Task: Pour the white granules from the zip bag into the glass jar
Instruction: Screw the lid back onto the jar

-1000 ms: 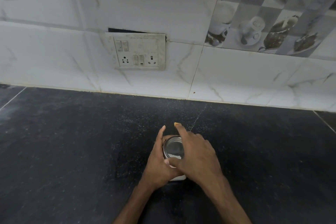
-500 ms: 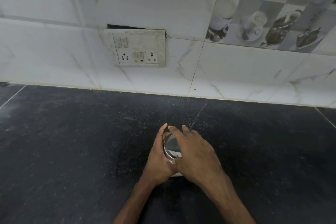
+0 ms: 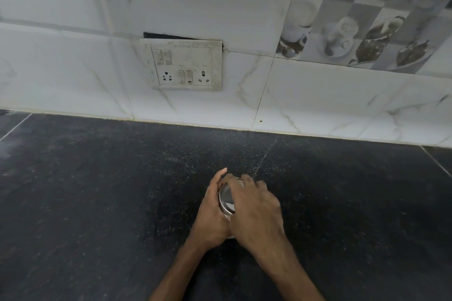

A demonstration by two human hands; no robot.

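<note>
A small glass jar (image 3: 226,203) with a shiny metal lid stands on the black counter (image 3: 97,203), near the front middle. My left hand (image 3: 210,215) wraps around the jar's left side. My right hand (image 3: 256,212) lies over the lid from the right, fingers curled around its far rim. Most of the jar's body is hidden behind both hands; only a sliver of the lid and rim shows. No zip bag is in view.
A white marble-tiled wall (image 3: 318,105) runs along the back of the counter. A dirty switch and socket plate (image 3: 182,65) sits on it, left of middle. Fine white specks are scattered on the counter behind the jar.
My right hand has lowered over the lid, its fingers curling from raised and pointing to wrapped around the rim. The left hand stays on the jar.
</note>
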